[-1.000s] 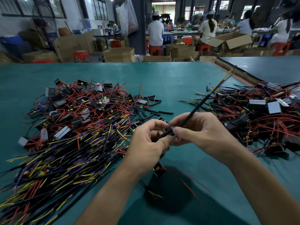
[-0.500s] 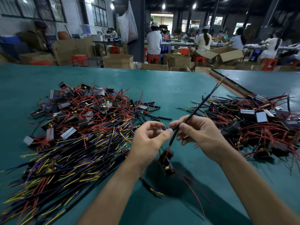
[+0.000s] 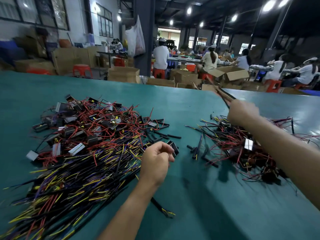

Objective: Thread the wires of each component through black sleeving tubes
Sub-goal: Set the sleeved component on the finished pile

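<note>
My right hand [image 3: 242, 112], blurred, hovers over the right-hand pile of components [image 3: 242, 149] and grips a black sleeved wire bundle [image 3: 222, 95] that sticks up and away from it. The component on that bundle is hidden. My left hand [image 3: 155, 159] hangs above the green table [image 3: 190, 108] near the middle, fingers loosely curled, holding nothing. A small black component [image 3: 174, 147] lies just behind its fingertips. To its left spreads a big pile of components [image 3: 86, 144] with red, yellow and purple wires. Loose black sleeving tubes [image 3: 163, 134] lie between the piles.
A few more black tubes [image 3: 196, 152] lie by the right pile, and one sleeved wire [image 3: 161, 207] lies near my left forearm. Beyond the table's far edge stand cardboard boxes [image 3: 123, 74], red stools and several seated people at benches.
My hands have parted. The right hand swung the sleeved bundle to the right, over the right pile. The left hand let go and stayed near the middle. The camera tilted up.
</note>
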Available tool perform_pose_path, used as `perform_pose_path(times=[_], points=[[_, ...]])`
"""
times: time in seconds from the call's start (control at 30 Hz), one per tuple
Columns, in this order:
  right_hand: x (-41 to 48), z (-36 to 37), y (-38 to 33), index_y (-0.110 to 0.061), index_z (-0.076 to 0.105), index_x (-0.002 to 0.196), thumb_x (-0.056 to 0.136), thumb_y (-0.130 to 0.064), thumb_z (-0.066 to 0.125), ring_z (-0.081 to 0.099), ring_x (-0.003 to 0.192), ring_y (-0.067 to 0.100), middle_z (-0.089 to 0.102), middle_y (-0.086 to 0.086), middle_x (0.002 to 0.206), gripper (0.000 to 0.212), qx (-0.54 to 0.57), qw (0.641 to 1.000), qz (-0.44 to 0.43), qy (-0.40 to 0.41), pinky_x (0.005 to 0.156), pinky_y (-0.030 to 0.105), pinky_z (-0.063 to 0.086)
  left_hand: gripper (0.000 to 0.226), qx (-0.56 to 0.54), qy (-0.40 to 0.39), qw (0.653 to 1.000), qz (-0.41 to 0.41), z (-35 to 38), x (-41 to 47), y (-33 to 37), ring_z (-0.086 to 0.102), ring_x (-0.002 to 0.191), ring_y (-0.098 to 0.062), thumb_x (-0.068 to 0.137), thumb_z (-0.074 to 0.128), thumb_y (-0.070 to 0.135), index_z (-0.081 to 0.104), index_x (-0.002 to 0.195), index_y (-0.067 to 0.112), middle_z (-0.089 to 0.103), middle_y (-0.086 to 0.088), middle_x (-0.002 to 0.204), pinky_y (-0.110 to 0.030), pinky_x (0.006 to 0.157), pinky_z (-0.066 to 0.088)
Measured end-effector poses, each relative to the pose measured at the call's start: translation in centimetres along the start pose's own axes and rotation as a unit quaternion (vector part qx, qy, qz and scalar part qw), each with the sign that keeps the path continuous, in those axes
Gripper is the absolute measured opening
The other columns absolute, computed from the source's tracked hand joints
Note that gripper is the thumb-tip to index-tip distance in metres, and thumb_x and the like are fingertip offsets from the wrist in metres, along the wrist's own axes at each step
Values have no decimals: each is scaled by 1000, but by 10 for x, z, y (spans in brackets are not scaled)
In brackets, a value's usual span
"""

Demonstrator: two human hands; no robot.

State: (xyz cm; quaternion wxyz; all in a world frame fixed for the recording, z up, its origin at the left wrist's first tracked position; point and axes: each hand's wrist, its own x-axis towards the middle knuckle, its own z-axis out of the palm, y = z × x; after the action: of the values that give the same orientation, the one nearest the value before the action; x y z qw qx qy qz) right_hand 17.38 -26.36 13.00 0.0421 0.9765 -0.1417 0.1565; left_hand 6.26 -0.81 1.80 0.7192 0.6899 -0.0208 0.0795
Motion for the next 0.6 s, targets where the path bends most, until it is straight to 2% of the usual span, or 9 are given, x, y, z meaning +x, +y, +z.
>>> perform_pose_path(times=[0.07,0.13,0.23,0.3,0.37,0.43,0.53,0.6], points=[[-1,30,4,-9,51,83,81,-6,57,52,74,30,65,17,94,7,-6,998,5,-56,66,32,44,26,10,-11,1000,-5,-1,-1,-1,46,48,-13,66,38,-5,61,72,7,61,-2,54,-18,43,36],[-5,51,9,-7,47,84,82,-8,56,52,78,31,64,19,100,10,17,996,26,-89,68,34,44,29,22,-18,1000,-8,-1,-1,-2,46,49,-17,56,37,7,61,72,8,62,-2,54,-21,44,34],[-6,55,4,-7,51,95,80,-11,56,51,87,33,59,20,105,16,78,996,15,-33,71,36,43,30,52,-30,998,-3,2,0,-4,47,55,-19,54,38,12,63,71,12,63,-1,55,-32,54,39],[-12,47,-10,-12,58,110,81,-14,55,51,102,36,57,19,112,29,105,993,-44,10,83,40,45,26,75,-39,996,-2,3,0,-6,49,55,-19,59,40,16,63,71,17,64,0,56,-32,56,41],[-26,38,-27,-18,60,117,82,-18,55,50,112,35,57,16,117,35,122,986,-115,0,94,40,42,21,119,-45,992,10,5,-2,-9,49,49,-13,63,43,21,62,71,19,66,0,58,-25,51,40],[-44,32,-47,-21,61,119,85,-23,55,50,115,33,58,13,121,35,102,975,-185,-60,97,37,40,19,178,-54,982,27,5,-2,-13,48,46,-11,64,47,27,63,71,21,67,-1,58,-25,46,38],[-67,31,-76,-22,57,125,90,-28,54,52,116,27,57,9,128,36,77,948,-262,-161,95,31,40,18,251,-108,962,22,7,-5,-18,49,46,-16,64,53,33,63,74,21,60,-4,51,-30,49,41],[-79,31,-91,-21,57,126,91,-30,57,53,119,26,57,8,130,36,98,933,-289,-193,96,30,40,17,320,-137,937,19,9,-6,-22,55,54,-19,64,55,33,60,79,25,59,1,56,-30,53,44]])
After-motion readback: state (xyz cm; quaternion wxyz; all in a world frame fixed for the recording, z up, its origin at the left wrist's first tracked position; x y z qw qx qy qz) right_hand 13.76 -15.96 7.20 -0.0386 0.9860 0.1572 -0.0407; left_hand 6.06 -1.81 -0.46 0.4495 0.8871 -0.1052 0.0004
